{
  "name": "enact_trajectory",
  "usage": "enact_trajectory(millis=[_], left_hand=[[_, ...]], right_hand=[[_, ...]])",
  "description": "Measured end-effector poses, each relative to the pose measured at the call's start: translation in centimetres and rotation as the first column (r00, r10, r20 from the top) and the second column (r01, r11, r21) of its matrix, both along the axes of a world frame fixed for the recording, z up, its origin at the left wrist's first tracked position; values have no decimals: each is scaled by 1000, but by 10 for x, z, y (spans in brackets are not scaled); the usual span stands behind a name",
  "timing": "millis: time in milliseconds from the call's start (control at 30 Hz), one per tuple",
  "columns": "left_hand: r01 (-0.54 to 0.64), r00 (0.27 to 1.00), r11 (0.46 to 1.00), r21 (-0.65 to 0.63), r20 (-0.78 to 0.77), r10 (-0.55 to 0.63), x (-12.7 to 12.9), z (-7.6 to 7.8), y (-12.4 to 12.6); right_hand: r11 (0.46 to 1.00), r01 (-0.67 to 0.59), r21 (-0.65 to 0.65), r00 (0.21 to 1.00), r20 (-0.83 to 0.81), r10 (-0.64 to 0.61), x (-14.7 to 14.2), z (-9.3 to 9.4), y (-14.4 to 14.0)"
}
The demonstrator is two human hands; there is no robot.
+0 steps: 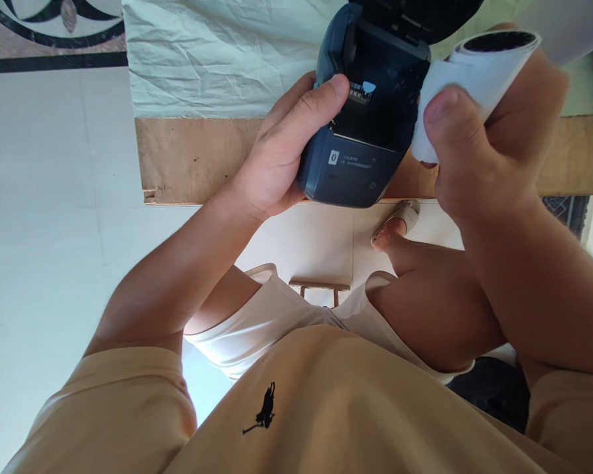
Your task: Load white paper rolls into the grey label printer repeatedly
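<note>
My left hand (296,131) is closed round the left side of a dark blue portable label printer (358,164), its thumb over the edge of the paper bay. The printer's black lid (425,16) stands swung open at the top, and a small printed sticker shows inside the bay. In my right hand (499,138) is a roll of white paper (479,82) with a dark core end, gripped between thumb and fingers. The roll is tilted and sits just right of the printer; whether they touch I cannot tell.
A pale green cloth (217,59) covers a table with a bare wooden front edge (192,158). Something whitish and translucent (568,26) lies at the upper right. Below are my legs, a small wooden stool (321,286) and a light tiled floor (39,197).
</note>
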State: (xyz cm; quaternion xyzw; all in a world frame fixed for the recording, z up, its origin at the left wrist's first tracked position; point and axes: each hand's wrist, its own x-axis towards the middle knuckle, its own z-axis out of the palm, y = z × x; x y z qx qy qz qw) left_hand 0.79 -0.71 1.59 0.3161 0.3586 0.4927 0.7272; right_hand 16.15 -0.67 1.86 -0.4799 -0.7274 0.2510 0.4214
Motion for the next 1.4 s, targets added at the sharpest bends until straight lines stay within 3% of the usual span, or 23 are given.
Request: enact_trajectory(millis=[400,567,1400], left_hand=[[59,997,996,60,52,-62,-3,-5,-2],[20,1000,999,43,10,-20,-2,-6,0],[40,999,998,48,4,-40,-3,-5,1]], right_hand=[[1000,-20,9,1000,10,20,0,0,0],[1000,-21,8,1000,6,21,1,0,2],[1000,18,18,998,64,-19,7,-2,3]])
